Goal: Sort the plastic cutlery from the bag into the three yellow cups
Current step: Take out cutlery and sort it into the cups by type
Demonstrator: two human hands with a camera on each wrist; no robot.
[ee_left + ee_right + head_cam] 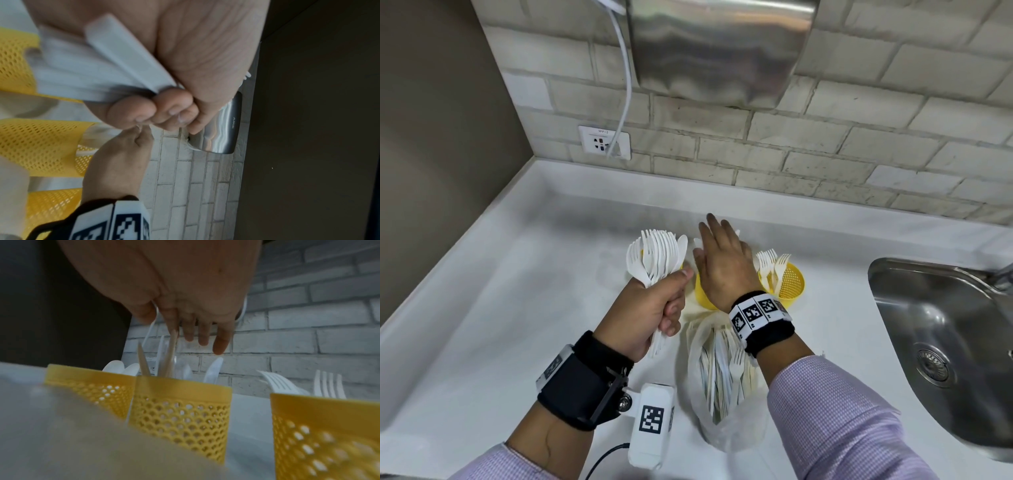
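Observation:
My left hand (pixel 671 306) grips a thick bundle of white plastic forks and spoons (pixel 657 255) by the handles, heads up, in front of the left yellow cup (pixel 90 384). In the left wrist view its curled fingers (pixel 131 112) wrap the handles (pixel 98 68). My right hand (pixel 717 246) hovers over the middle cup (pixel 702 296) with its fingers (pixel 203 337) straight and spread. That cup (pixel 180 404) holds white knives (pixel 213 369) and wooden sticks (pixel 171 350). The right cup (pixel 789 286) holds forks (pixel 772 265). The clear bag (pixel 726 387) of cutlery lies under my right wrist.
A steel sink (pixel 928 342) is set into the white counter (pixel 517 308) at the right. A brick wall with a socket (pixel 604 142), a white cable (pixel 626 85) and a steel hand dryer (pixel 719 51) stands behind the cups. A brown wall closes the left side.

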